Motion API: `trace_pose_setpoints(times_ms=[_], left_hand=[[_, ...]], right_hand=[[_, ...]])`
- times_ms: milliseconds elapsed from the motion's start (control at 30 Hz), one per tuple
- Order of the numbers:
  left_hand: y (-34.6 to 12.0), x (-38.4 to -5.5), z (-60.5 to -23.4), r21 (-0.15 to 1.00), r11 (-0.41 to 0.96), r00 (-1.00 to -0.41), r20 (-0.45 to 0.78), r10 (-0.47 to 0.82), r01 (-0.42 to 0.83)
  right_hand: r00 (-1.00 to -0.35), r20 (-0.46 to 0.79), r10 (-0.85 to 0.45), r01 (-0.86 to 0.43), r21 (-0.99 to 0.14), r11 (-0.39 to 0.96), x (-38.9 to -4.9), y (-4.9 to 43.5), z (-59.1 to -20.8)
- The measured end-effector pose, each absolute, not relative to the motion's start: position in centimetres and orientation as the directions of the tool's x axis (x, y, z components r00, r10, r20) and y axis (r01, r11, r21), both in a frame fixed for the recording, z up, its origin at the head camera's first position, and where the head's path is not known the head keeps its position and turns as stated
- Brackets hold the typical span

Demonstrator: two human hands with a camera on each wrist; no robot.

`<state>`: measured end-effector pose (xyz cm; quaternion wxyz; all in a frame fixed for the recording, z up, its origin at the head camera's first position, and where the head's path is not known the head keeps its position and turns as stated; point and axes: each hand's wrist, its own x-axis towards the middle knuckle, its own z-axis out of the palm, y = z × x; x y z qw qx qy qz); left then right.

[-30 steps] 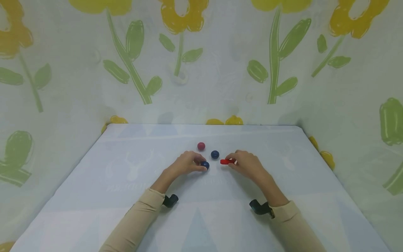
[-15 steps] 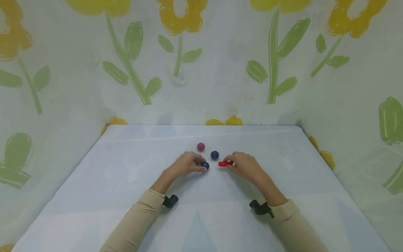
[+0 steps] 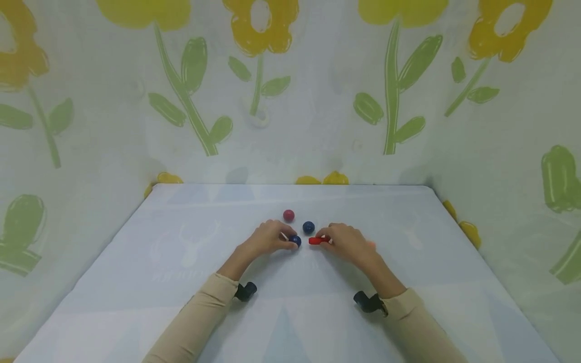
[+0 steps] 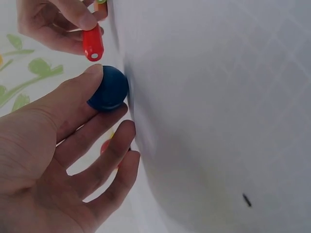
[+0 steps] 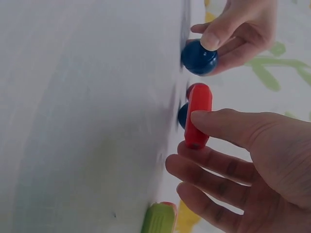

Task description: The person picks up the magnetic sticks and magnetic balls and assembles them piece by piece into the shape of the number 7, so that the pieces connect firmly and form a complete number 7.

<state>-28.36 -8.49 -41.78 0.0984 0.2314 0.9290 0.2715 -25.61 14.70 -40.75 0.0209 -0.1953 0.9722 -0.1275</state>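
My left hand pinches a glossy dark blue ball between thumb and fingers, low over the white table. A short red rod with bevelled edges is pinched by my right hand. Its free end, with a small pale dot, points at the held ball across a narrow gap. Just beyond the two hands rests a second dark blue ball. Farther back and slightly left lies a red ball.
Beside my right wrist an orange piece is partly hidden by the arm. The right wrist view shows a green piece with red behind it. Flower-printed cloth walls enclose the white table at the back and sides.
My right hand has moved left with the red rod, bringing it closer to the blue ball. The left hand stays nearly still. The orange piece now shows beside my right wrist.
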Motion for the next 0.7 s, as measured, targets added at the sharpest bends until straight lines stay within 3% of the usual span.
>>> trace_pose_setpoints(times_ms=[700], left_hand=[[-8.3,-28.7,-41.8,0.502,0.763,-0.877,-0.017,0.479,0.407]], right_hand=[[-0.926,-0.025,-0.377,-0.361,-0.243,0.9,-26.5,13.4,-40.9]])
